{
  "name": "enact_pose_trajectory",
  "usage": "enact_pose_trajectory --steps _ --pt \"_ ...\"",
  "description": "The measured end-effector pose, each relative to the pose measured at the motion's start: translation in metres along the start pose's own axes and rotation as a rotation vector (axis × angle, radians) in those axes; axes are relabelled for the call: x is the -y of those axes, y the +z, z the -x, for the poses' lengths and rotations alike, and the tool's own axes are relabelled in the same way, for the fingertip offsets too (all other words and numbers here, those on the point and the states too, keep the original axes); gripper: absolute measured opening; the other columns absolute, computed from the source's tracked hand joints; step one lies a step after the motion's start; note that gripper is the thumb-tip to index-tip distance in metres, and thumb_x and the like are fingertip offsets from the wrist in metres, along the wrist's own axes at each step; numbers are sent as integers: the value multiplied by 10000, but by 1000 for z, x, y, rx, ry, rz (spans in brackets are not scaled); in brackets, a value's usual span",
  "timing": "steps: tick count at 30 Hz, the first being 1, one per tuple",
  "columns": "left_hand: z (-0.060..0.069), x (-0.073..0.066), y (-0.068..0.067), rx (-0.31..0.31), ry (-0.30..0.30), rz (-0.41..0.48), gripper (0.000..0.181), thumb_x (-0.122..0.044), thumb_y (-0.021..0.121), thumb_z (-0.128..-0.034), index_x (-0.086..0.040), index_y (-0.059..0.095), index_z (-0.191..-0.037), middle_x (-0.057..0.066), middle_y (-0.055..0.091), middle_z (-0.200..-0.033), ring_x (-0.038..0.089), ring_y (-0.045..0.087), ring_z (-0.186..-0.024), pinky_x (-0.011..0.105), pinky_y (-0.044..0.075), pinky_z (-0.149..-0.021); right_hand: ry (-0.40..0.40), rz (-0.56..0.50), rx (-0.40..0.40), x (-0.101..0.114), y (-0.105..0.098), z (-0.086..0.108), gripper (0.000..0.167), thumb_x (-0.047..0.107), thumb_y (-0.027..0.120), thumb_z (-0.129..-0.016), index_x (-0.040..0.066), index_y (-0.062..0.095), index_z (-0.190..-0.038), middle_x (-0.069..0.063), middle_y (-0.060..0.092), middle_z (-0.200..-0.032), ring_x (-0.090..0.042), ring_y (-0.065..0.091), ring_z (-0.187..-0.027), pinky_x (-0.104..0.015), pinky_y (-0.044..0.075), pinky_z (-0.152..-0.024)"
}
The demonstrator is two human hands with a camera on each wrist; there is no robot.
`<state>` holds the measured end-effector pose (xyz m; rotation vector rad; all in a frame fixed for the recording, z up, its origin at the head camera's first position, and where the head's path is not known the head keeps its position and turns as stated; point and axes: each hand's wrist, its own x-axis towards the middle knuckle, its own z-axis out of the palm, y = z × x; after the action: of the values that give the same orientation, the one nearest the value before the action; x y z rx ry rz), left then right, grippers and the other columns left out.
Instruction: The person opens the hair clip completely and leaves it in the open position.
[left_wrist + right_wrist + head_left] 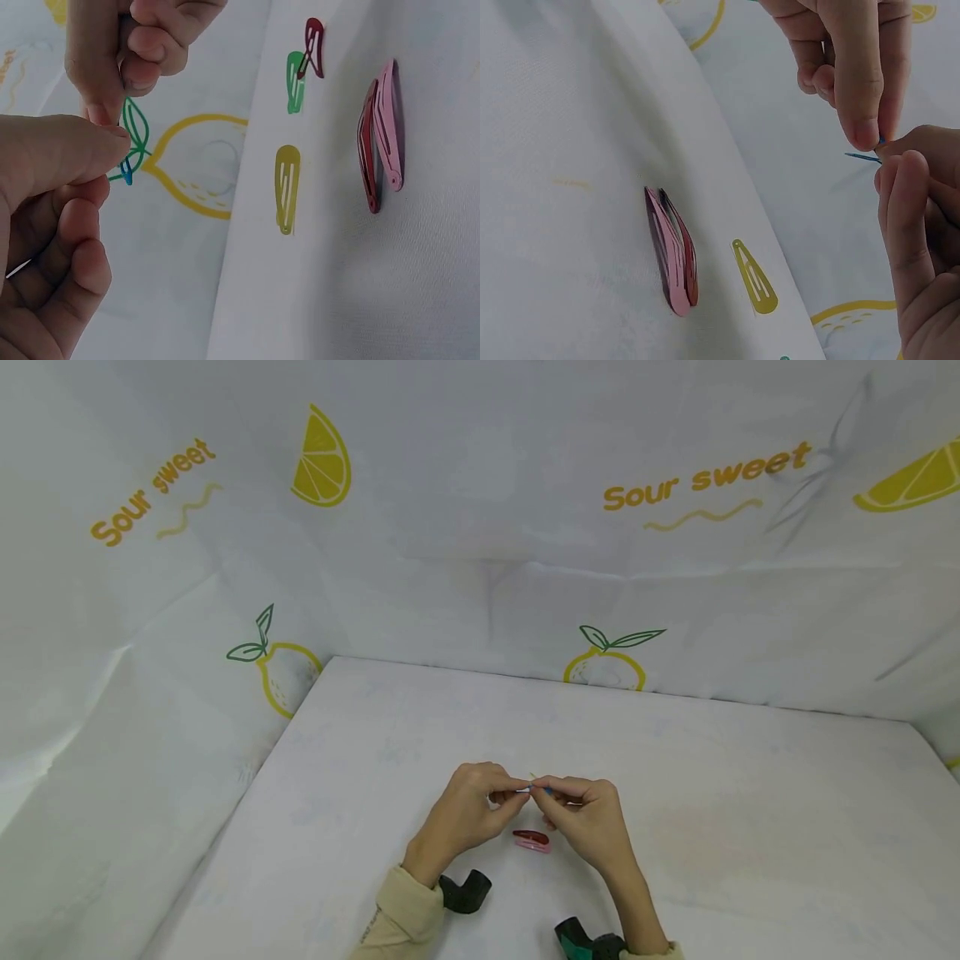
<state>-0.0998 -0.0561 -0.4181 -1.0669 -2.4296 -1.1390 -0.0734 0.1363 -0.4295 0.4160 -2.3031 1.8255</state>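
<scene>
A small blue hair clip [547, 790] is mostly hidden between the fingertips of my left hand [468, 806] and my right hand [592, 821], which meet above the table. Both hands pinch it with thumb and index finger. One thin blue part [862, 157] sticks out in the right wrist view, another bit [127, 171] in the left wrist view. Just below the hands lie a dark red clip [531, 837] and a pink clip [533, 847], side by side and touching.
Beyond the hands lie a yellow clip [287, 184], a green clip [295, 90] and another dark red clip [315, 46] touching the green one. White sheets with lemon prints [603, 668] stand behind the white table [750, 793]. Black devices [467, 893] sit by both wrists.
</scene>
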Motion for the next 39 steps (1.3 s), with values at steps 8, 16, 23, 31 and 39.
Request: enact_pose_trajectory --steps 8,16,23,31,39 --pt "0 -1 0 6 16 5 134 -54 774 -891 -30 815 -1016 12 745 -758 20 576 -665 99 485 -649 41 46 11 0 -4 -1 68 20 729 -915 -3 792 -922 -59 651 -599 -50 603 -489 -225 488 -468" --pt "0 1 -2 25 8 9 145 -66 773 -898 -33 812 -1033 25 766 -811 34 580 -683 111 486 -643 18 97 98 -1 -11 1 105 55 748 -915 41 795 -1007 -128 710 -699 -139 647 -540 -245 535 -521" --pt "1 2 0 36 -20 40 110 -46 762 -902 -16 815 -994 34 765 -802 30 611 -678 105 502 -653 -63 198 96 3 -16 3 149 -18 786 -849 2 797 -997 -49 726 -747 -17 640 -601 -232 585 -561" --pt "5 15 1 14 -152 15 65 -33 769 -884 -26 821 -924 41 758 -773 40 612 -660 136 519 -647 3 300 117 -4 -11 1 121 -10 799 -834 -5 803 -954 -16 750 -762 11 645 -671 -230 588 -624" --pt "20 38 -5 157 -382 -104 312 -42 760 -890 -48 756 -1202 64 724 -1005 148 613 -841 237 518 -733 152 369 119 -7 -2 2 96 10 794 -845 5 806 -939 -37 757 -764 -14 628 -639 -187 527 -594"
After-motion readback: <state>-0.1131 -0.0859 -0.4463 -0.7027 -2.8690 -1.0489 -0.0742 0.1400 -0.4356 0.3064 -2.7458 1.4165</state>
